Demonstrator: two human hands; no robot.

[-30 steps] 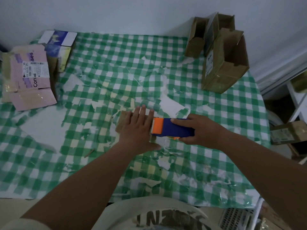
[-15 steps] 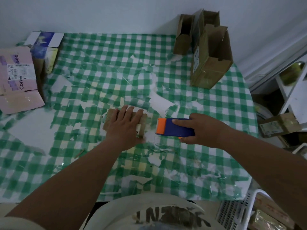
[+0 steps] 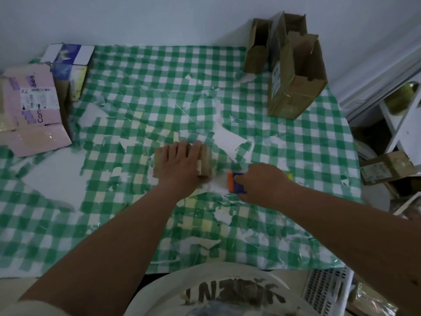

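Brown cardboard: a small box [image 3: 206, 164] lies mid-table on a torn green-checked cloth [image 3: 136, 92]. The person's left hand [image 3: 180, 165] presses flat on it, fingers straight. Just right of the box, the right hand [image 3: 259, 183] grips a blue-and-orange tape dispenser [image 3: 237, 185]. A pale strip crosses the box's end, so sealing looks largely done; severing the tape seems left.

Matt cardboard, smooth plastic, glossy peeling cover

The small box [image 3: 206, 160] under the left hand [image 3: 180, 166] is dull brown cardboard. The cutter [image 3: 237, 187] gripped by the right hand [image 3: 262, 185] looks like smooth plastic. Beneath both, the checked table cover [image 3: 136, 87] is shiny, flaking film.
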